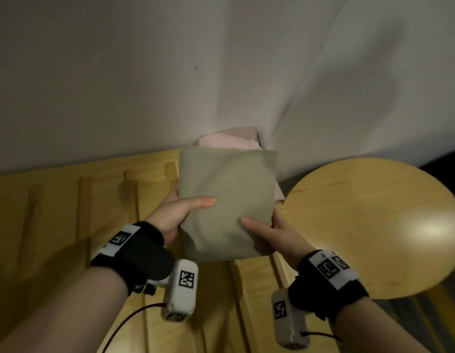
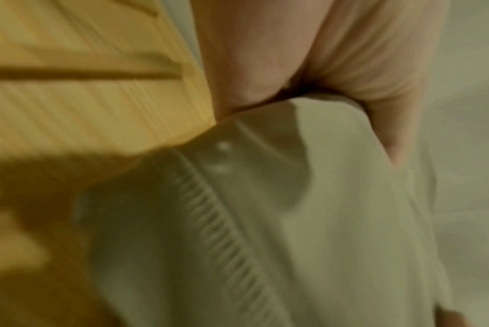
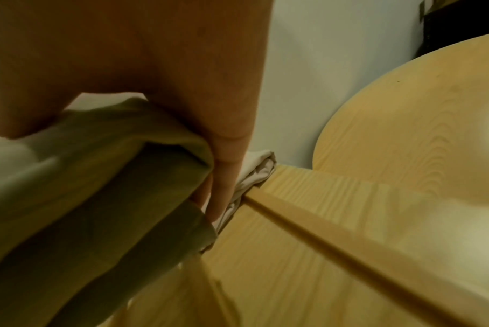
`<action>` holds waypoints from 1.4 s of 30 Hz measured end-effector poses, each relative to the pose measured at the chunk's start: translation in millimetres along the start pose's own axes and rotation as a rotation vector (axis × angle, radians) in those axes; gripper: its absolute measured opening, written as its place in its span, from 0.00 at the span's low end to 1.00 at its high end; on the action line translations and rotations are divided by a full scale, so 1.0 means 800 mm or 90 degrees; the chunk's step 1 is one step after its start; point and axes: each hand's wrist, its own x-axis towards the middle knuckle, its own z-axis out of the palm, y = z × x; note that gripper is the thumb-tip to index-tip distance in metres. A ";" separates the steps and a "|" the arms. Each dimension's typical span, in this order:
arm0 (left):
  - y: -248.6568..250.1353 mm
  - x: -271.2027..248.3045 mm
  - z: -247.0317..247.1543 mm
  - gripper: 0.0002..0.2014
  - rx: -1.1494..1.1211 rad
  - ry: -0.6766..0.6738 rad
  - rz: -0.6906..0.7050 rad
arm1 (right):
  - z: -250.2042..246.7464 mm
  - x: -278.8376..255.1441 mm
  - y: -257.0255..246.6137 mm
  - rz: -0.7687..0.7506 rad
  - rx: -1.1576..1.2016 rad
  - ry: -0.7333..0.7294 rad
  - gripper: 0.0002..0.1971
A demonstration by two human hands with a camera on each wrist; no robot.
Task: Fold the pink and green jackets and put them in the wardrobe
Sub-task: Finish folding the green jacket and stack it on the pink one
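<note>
Green jacket (image 1: 227,200): folded into a compact rectangle, held between both hands above a slatted wooden shelf (image 1: 68,212); its long axis runs away from the person toward the back wall.
Left hand (image 1: 175,215): grip clasps the bundle's near-left edge, thumb on top, fingers underneath; the left wrist view shows ribbed hem and fabric pinched in the palm.
Right hand (image 1: 269,233): grip clasps the near-right edge the same way, thumb on top; in the right wrist view the fingers (image 3: 226,154) run under the green folds.
Pink jacket (image 1: 231,140): already folded and lying at the back of the shelf against the white fabric wall (image 1: 221,72), partly under the far end of the green bundle.
Key relation: the pink stack lies straight ahead of both grips and lower; the green bundle overhangs it, so the likely move is forward and down onto it. Both hands are equally near.
In the way: the fabric wall just behind limits forward travel; a round wooden tabletop (image 1: 374,225) sits close on the right.
Progress: folding looks done; placing the green jacket appears to remain.
</note>
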 end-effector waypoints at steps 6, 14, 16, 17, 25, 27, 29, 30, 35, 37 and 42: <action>0.009 0.059 0.071 0.29 -0.056 -0.036 -0.003 | -0.087 0.054 -0.038 -0.007 -0.005 -0.018 0.48; 0.008 0.127 0.091 0.30 -0.127 0.005 -0.012 | -0.137 0.136 -0.053 0.024 0.013 -0.045 0.36; 0.004 0.139 0.092 0.30 -0.137 0.029 0.001 | -0.134 0.153 -0.048 -0.005 0.018 -0.013 0.36; 0.003 0.145 0.092 0.29 -0.138 0.043 0.008 | -0.132 0.159 -0.045 -0.022 0.022 0.003 0.34; -0.016 0.176 0.078 0.26 0.036 0.212 0.009 | -0.121 0.191 -0.028 -0.028 -0.079 0.028 0.24; -0.021 0.177 0.078 0.31 0.125 0.304 0.007 | -0.124 0.198 -0.029 0.012 -0.202 0.056 0.35; -0.025 0.177 0.076 0.41 0.200 0.361 -0.017 | -0.130 0.205 -0.028 0.071 -0.228 0.069 0.50; -0.026 0.176 0.074 0.47 0.207 0.371 -0.047 | -0.131 0.207 -0.027 0.098 -0.198 0.059 0.55; -0.021 0.165 0.064 0.47 0.099 0.275 -0.169 | -0.130 0.211 -0.024 0.125 -0.127 0.008 0.53; -0.017 0.165 0.063 0.43 0.096 0.254 -0.174 | -0.129 0.212 -0.022 0.131 -0.086 0.004 0.51; -0.013 0.163 0.059 0.44 0.049 0.203 -0.208 | -0.127 0.211 -0.021 0.162 -0.034 -0.021 0.45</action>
